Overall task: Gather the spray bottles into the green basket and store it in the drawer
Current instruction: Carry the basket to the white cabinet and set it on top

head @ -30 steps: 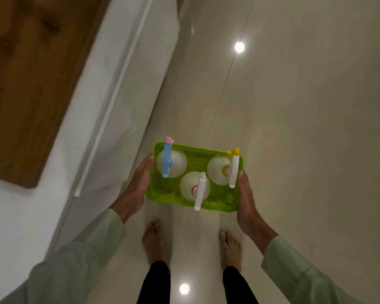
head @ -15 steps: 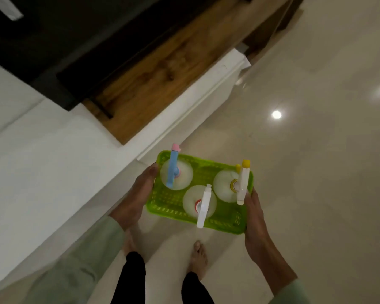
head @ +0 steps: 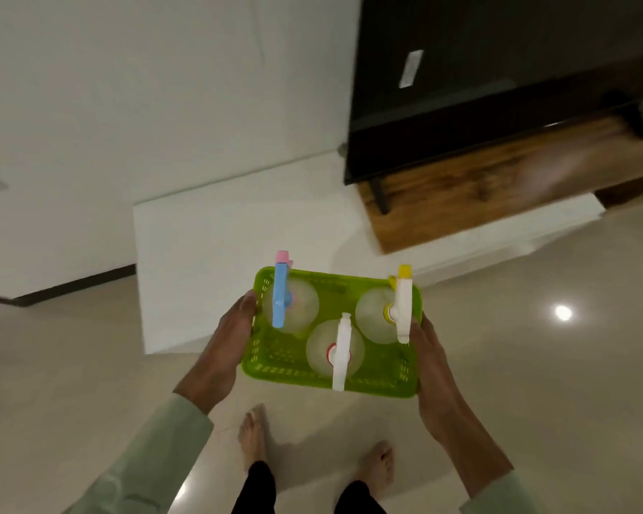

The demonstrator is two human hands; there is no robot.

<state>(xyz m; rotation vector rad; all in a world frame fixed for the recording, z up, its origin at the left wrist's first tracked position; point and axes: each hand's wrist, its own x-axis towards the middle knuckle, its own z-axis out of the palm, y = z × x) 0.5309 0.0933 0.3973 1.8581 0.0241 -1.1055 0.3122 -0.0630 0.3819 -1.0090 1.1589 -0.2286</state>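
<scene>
I carry the green basket [head: 286, 369] level in front of me, above the floor. My left hand [head: 225, 343] grips its left end and my right hand [head: 433, 361] grips its right end. Three clear spray bottles stand upright inside: one with a blue and pink head [head: 281, 296] at the back left, one with a white and yellow head [head: 401, 306] at the back right, and one with a white head and red collar [head: 340, 352] at the front middle. No open drawer is visible.
A low white cabinet [head: 216, 254] stands just beyond the basket against a white wall. To its right a dark TV screen [head: 479, 79] sits on a wooden top [head: 479, 194]. Glossy beige floor tiles [head: 535, 365] spread right and left; my bare feet are below.
The view has swung left as I turned; the white cabinet and TV now lie ahead of the basket. Both hands keep the same hold on the basket.
</scene>
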